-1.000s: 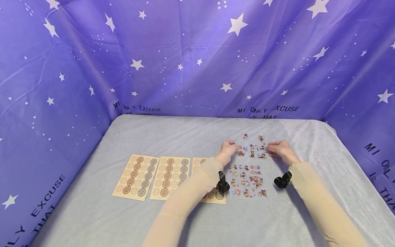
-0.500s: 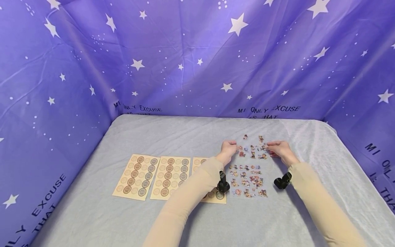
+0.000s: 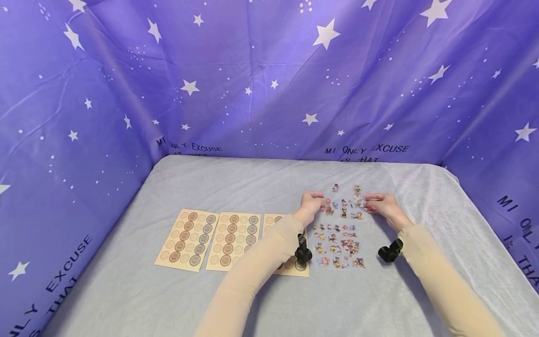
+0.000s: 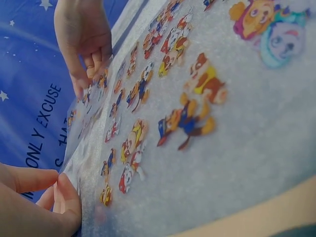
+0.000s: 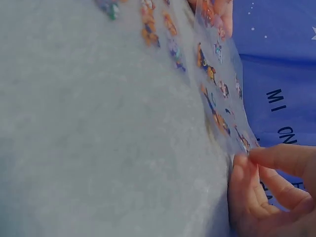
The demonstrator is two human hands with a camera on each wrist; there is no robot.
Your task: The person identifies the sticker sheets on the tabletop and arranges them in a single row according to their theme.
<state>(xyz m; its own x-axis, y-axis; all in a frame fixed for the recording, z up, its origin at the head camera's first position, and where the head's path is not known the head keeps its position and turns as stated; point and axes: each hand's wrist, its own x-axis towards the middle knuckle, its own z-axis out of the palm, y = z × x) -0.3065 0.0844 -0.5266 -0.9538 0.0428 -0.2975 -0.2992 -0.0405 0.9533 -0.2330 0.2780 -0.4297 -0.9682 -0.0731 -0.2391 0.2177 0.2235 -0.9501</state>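
Observation:
A clear sticker sheet printed with cartoon puppies [image 3: 344, 208] is raised at its edge above the far right part of the table. My left hand [image 3: 310, 206] pinches its left edge between thumb and finger, a grip also visible in the left wrist view. At the opposite edge my right hand [image 3: 383, 207] pinches the sheet with thumb and forefinger [image 5: 276, 160], the other fingers bent loosely below. Flat on the cloth, nearer to me, lies another clear puppy sticker sheet [image 3: 332, 238]. Both sheets' outlines are hard to see from the head view.
Left of the clear sheets lie three cream sheets of round stickers: one at far left [image 3: 186, 239], one in the middle [image 3: 233, 241], and a third [image 3: 273, 218] partly under my left sleeve. Grey cloth [image 3: 236, 187] covers the table. Purple starry fabric [image 3: 269, 107] walls it in.
Both hands keep their hold on the upper sheet, which shifts only slightly. My right wrist moves a little to the right. The head view tilts by a small amount.

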